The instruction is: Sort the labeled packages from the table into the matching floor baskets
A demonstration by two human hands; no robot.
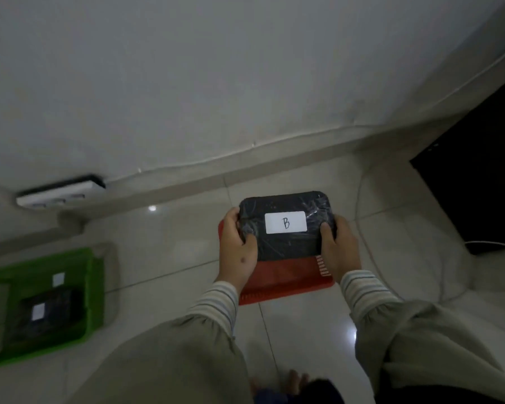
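Both hands, left hand (237, 249) and right hand (339, 249), clamp the B package (286, 225) by its short ends over the red basket (286, 279); wrap feels slick, probably light.

Black package (286, 225) (white label), red basket (286, 282), striped cuffs (213, 304).

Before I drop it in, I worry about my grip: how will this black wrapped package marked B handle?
The black package likely stays stiff: it keeps a flat, boxy shape held only at its ends by the left hand and right hand. Its glossy, crinkled wrap probably makes it a bit slippery. Flat and wide, it should land level in the red basket, not roll.
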